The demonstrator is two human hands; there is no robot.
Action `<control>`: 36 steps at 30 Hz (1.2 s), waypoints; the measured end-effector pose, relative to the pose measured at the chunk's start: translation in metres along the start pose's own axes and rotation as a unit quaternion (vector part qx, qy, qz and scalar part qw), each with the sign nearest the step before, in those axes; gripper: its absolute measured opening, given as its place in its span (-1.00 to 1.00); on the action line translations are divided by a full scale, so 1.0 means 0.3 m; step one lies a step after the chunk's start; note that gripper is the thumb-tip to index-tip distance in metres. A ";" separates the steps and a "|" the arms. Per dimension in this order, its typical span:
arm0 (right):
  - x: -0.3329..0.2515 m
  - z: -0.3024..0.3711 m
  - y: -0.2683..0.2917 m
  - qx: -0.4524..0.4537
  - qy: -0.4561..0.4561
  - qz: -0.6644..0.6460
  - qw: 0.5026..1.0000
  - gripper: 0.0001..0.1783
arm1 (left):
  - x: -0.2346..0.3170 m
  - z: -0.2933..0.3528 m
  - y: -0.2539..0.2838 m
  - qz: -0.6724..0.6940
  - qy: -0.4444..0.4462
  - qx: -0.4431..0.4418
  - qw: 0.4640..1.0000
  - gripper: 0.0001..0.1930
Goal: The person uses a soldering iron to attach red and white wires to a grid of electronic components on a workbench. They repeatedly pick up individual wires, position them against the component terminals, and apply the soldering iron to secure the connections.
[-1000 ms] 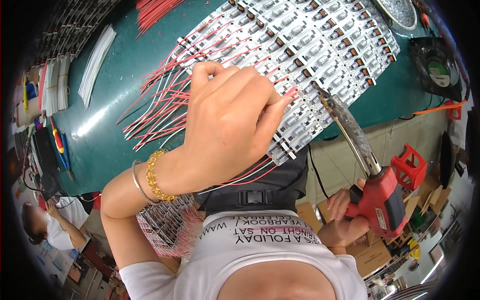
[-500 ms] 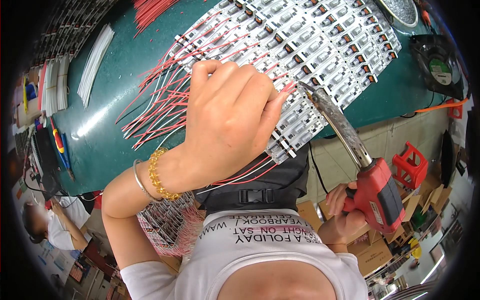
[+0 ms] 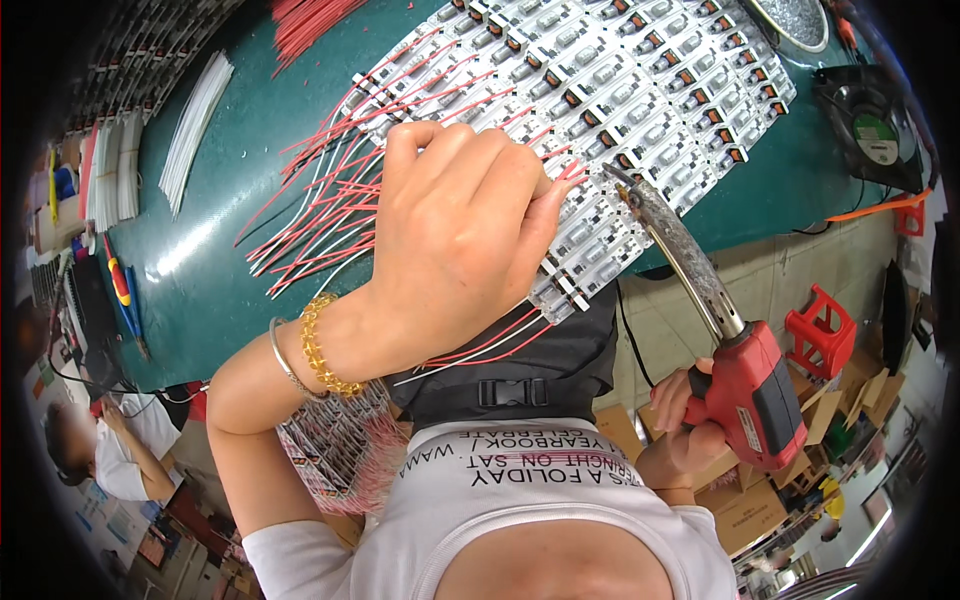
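My left hand (image 3: 455, 225) is closed in a pinch over the board panel, with red wires (image 3: 571, 169) sticking out past the thumb and forefinger. The fingertips are partly hidden behind the hand. My right hand (image 3: 690, 425) grips a red and black soldering gun (image 3: 752, 395), its fingers wrapped at the handle. The gun's dark, slim tip points up and left and hovers beside the wire ends, close to the panel. The panel (image 3: 640, 110) holds rows of small white circuit boards with grey and orange parts. Red and white wires (image 3: 325, 215) fan out leftward from its left edge.
The green table (image 3: 200, 300) carries a bundle of white wires (image 3: 195, 130), a bundle of red wires (image 3: 305, 30), a screwdriver (image 3: 119, 283), a metal bowl (image 3: 800, 25) and a black fan (image 3: 872, 130). A red stool (image 3: 822, 330) stands right. Another person (image 3: 130, 440) sits at lower left.
The soldering gun's tip has shifted slightly right, a little away from the red wire ends. My left hand stays almost in the same place, still pinching.
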State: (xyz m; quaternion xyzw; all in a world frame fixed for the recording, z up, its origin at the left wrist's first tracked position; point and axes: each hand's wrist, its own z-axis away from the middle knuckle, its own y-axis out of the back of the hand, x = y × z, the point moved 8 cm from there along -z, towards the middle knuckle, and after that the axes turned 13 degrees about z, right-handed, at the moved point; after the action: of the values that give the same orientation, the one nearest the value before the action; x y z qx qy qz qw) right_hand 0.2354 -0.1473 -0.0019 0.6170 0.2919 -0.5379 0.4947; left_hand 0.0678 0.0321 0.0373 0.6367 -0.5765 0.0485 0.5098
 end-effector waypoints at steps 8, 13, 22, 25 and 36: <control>0.014 0.004 0.020 0.013 0.012 -0.014 1.000 -0.04 | -0.001 -0.005 0.004 -0.025 -0.008 -0.009 1.000 -0.85; 0.015 0.015 0.038 0.038 0.021 -0.018 0.999 -0.04 | 0.005 -0.013 0.005 -0.003 0.032 -0.017 0.999 -0.86; 0.063 0.045 0.050 0.011 -0.003 -0.094 0.996 -0.11 | 0.039 0.015 -0.054 -0.041 -0.013 -0.015 0.999 -0.82; 0.030 0.021 0.037 0.009 0.020 -0.026 0.999 -0.14 | 0.040 0.020 -0.052 -0.040 -0.022 -0.006 0.999 -0.81; 0.016 0.014 0.033 0.000 0.042 0.027 0.999 -0.18 | 0.041 0.019 -0.055 -0.041 -0.038 -0.020 0.998 -0.81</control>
State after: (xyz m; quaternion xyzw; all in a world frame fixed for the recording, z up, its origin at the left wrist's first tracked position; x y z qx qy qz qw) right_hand 0.2438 -0.1554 -0.0032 0.6462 0.2959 -0.4983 0.4965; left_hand 0.0817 0.0166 0.0326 0.6509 -0.5700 -0.0079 0.5013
